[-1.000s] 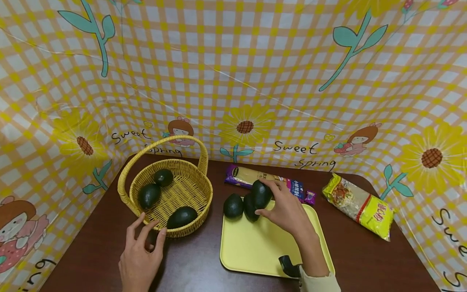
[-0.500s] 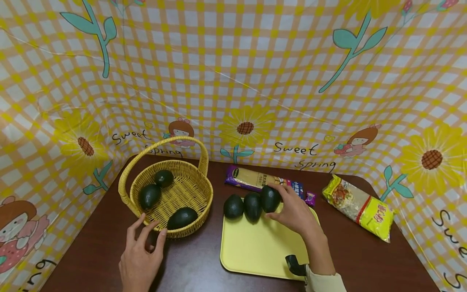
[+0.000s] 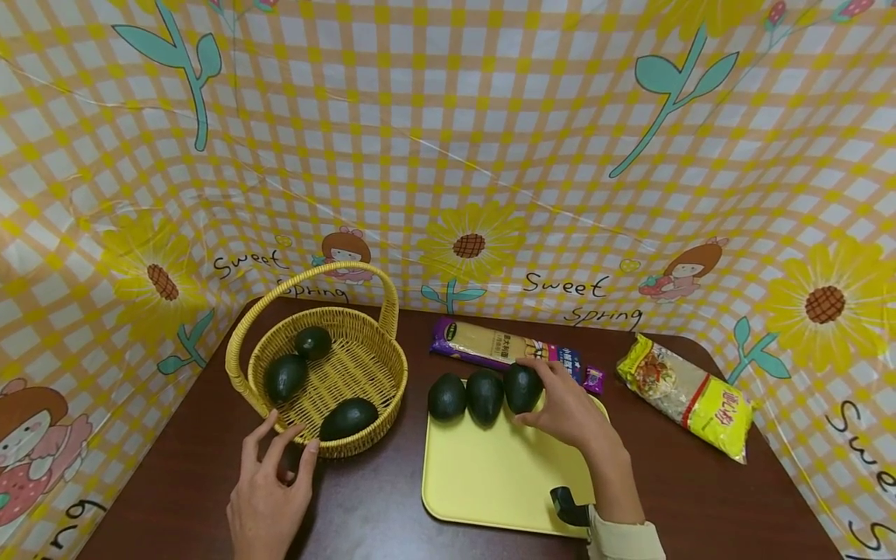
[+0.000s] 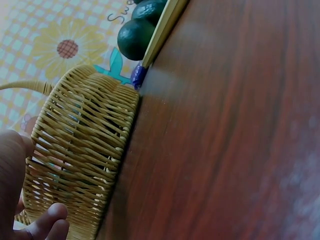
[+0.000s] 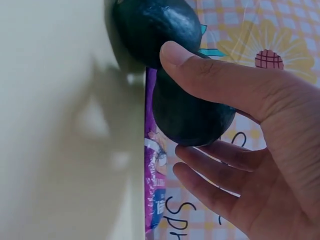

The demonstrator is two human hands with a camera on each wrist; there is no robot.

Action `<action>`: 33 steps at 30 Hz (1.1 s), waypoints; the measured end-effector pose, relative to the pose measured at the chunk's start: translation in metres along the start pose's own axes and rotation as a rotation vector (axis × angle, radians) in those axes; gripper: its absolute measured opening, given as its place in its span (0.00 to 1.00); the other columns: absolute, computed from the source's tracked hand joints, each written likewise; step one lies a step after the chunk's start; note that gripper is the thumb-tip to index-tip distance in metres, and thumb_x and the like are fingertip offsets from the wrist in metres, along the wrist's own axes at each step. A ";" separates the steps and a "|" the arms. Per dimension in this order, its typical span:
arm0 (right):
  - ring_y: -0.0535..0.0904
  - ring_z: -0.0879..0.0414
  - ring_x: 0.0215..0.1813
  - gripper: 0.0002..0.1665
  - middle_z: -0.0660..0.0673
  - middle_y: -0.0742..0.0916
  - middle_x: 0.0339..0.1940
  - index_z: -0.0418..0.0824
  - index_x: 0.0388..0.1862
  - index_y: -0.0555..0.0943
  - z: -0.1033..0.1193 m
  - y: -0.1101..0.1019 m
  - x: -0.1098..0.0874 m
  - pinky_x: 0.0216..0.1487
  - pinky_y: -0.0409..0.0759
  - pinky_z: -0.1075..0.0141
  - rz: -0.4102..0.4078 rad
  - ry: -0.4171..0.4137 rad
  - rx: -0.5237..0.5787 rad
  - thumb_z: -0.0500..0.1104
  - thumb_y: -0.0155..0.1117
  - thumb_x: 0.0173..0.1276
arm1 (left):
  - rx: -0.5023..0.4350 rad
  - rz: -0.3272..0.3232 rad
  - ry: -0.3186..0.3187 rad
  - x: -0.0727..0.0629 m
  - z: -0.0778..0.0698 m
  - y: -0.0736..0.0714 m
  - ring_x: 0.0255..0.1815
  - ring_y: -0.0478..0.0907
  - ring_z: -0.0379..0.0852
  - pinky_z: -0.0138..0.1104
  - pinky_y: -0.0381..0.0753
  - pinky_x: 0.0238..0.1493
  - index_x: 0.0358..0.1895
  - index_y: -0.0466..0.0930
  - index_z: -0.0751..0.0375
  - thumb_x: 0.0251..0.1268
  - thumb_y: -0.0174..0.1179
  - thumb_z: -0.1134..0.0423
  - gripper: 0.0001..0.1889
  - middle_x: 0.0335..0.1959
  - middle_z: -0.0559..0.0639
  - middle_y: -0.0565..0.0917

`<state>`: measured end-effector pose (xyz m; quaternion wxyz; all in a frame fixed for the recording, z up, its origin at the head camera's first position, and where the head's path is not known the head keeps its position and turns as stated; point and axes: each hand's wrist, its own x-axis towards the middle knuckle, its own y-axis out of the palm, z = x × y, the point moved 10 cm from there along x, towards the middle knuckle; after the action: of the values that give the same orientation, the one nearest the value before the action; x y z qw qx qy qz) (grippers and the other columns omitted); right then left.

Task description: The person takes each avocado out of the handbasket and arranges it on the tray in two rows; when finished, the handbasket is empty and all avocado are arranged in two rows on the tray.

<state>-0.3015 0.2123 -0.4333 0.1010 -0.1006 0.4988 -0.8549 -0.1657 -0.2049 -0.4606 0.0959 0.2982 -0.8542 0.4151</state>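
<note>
Right now the right hand (image 3: 570, 408) holds a dark green oval avocado (image 3: 522, 387) at the far edge of the pale yellow plastic tray (image 3: 490, 474), thumb (image 5: 210, 75) over it and fingers (image 5: 215, 175) curled behind: grip holding the fruit. It sits just beside two more dark avocados (image 3: 465, 395) in a row. Left hand (image 3: 269, 490) rests on the dark brown wooden worktop (image 3: 378, 505), fingertips (image 3: 308, 447) touching the yellow woven wicker basket (image 3: 364, 365), grip loose, holding nothing. Three avocados (image 3: 308, 373) lie in the basket. Purple noodle packet (image 3: 490, 342) and yellow bag (image 3: 689, 397) lie behind.
</note>
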 end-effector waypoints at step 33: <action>0.82 0.29 0.60 0.58 0.20 0.70 0.72 0.44 0.78 0.71 -0.012 0.020 -0.001 0.55 0.83 0.35 0.134 0.048 0.028 0.46 0.93 0.52 | -0.005 -0.016 0.018 -0.002 -0.002 -0.001 0.20 0.74 0.36 0.36 0.66 0.18 0.58 0.92 0.50 0.71 0.74 0.51 0.16 0.73 0.55 0.78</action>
<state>-0.3019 0.2130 -0.4563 0.1476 -0.0451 0.4945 -0.8554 -0.1636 -0.2033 -0.4595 0.1076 0.3010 -0.8518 0.4150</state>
